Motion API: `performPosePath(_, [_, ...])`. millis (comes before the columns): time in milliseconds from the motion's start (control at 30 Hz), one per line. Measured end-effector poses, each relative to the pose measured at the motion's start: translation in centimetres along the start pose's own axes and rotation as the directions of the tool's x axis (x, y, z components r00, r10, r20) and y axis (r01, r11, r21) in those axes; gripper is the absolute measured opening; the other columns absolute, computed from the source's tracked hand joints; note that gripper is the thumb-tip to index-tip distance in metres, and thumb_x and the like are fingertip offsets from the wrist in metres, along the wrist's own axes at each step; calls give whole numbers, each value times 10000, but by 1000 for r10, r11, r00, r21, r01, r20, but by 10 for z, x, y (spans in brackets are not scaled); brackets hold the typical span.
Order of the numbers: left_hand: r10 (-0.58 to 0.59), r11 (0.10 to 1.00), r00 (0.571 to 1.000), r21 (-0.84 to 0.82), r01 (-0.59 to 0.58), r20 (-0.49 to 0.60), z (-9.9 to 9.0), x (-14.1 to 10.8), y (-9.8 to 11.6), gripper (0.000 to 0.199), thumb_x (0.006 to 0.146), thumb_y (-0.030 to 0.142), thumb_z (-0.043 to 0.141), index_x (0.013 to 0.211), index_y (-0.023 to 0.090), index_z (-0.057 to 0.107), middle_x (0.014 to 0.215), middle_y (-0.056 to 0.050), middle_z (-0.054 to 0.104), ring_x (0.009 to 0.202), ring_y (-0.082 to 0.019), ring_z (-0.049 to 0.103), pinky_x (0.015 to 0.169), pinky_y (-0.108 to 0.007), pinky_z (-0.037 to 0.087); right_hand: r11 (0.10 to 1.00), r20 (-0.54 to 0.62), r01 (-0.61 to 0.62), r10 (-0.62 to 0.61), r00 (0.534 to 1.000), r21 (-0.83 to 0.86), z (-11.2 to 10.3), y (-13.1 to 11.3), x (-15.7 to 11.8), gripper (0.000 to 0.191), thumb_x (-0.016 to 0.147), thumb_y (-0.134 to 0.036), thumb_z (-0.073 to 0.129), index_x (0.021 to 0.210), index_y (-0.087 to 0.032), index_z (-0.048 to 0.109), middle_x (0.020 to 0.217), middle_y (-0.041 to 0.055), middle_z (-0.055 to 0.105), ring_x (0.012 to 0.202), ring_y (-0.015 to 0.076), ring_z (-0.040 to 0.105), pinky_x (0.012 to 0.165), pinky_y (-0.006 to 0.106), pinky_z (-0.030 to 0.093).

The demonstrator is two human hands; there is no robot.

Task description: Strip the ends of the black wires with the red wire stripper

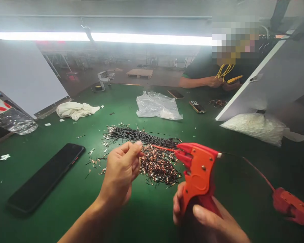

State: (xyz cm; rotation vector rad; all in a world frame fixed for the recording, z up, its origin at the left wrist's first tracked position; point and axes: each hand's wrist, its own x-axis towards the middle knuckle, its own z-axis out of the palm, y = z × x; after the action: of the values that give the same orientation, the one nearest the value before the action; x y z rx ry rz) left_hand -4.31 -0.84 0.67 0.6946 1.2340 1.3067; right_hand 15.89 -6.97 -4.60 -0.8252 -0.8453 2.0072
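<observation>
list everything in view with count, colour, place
wire stripper: 1, orange, right of centre
second tool: 1, orange, right edge
black wires: many, black, table centre
clippings: many, coppery, before black wires
large phone: 1, black, table left
smaller phones: 2, dark, table back
cloth: 1, whitish, back left
plastic bag: 1, clear, back centre
filled bag: 1, white, right
bottle: 1, clear, left edge
panels: 2, whitish, either side
table: 1, green, below
lamps: 2, white, overhead
bracket: 1, grey, far edge
coworker: 1, dark top, far right
looped wires: several, yellow, with coworker
left hand: 1, bare, centre
right hand: 1, bare, gripping wire stripper
</observation>
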Motion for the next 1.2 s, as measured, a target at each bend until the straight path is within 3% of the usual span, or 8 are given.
performPosePath(100, [116, 975, 986, 174, -136, 121, 5, -6, -10, 412, 791, 441, 668, 558, 179, 451, 424, 98, 310, 370, -24, 230, 354, -162, 173, 979, -148, 159, -177, 973, -128, -2, -11, 4, 267, 848, -364, 638, 1079, -233, 613, 1053, 68, 623, 874, 226, 587, 836, 394, 422])
performPosePath(167, [135, 941, 967, 277, -194, 217, 12, -12, -19, 447, 809, 451, 647, 536, 185, 412, 432, 87, 328, 383, -32, 243, 362, -175, 185, 974, -197, 189, -210, 957, -121, -3, -17, 7, 230, 856, -301, 622, 1076, -236, 602, 1061, 60, 622, 857, 222, 593, 829, 404, 440])
performPosePath(367, [78, 918, 936, 342, -202, 342, 27, -25, -39, 409, 829, 427, 625, 539, 194, 455, 434, 69, 386, 392, -59, 296, 374, -201, 222, 958, -175, 254, -275, 945, -136, -2, -20, 10, 219, 845, -232, 595, 1060, -213, 563, 909, 25, 600, 841, 205, 589, 816, 398, 462])
performPosePath(567, [104, 907, 923, 345, -241, 372, 30, -27, -42, 386, 824, 367, 622, 517, 192, 467, 426, 67, 397, 389, -60, 294, 373, -198, 222, 944, -163, 224, -267, 950, -242, 2, -18, 10, 144, 839, -251, 572, 955, -201, 504, 781, -16, 512, 730, 175, 558, 709, 363, 455])
performPosePath(867, [99, 856, 918, 437, -275, 384, 27, -24, -45, 384, 831, 385, 611, 524, 184, 498, 478, 41, 456, 436, -73, 364, 419, -196, 293, 888, -197, 174, -278, 940, -425, 6, -28, 10, 129, 803, -271, 571, 879, -200, 494, 779, -19, 502, 746, 161, 530, 768, 338, 432])
performPosePath(1200, [176, 805, 855, 429, -410, 488, 28, -33, -59, 316, 886, 329, 563, 606, 185, 588, 544, -5, 546, 495, -100, 463, 485, -205, 367, 706, -240, 196, -467, 851, -680, -4, -24, 16, 62, 776, -208, 513, 833, -208, 490, 730, -14, 495, 676, 157, 477, 649, 304, 398])
